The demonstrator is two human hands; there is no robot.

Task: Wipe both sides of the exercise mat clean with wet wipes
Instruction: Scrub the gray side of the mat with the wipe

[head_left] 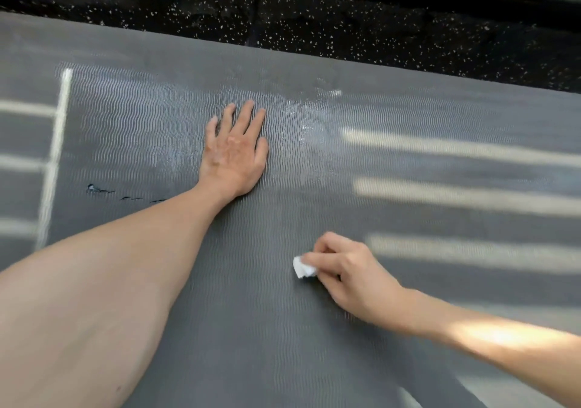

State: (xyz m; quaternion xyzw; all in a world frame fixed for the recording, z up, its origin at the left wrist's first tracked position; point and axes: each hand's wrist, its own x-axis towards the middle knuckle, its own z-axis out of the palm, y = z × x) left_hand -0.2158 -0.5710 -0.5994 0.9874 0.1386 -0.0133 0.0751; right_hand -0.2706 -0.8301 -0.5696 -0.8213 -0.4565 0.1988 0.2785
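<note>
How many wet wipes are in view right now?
1. The wet wipe is pinched in the right hand, against the mat at lower right. The left hand lies flat on the mat, showing none; others may be out of frame.

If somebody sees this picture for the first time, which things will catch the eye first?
The left hand lies flat, fingers spread, in the middle of the grey ribbed mat. Nearer the camera, the right hand pinches a small white wipe on the mat. A wet shine shows just right of the left hand.
</note>
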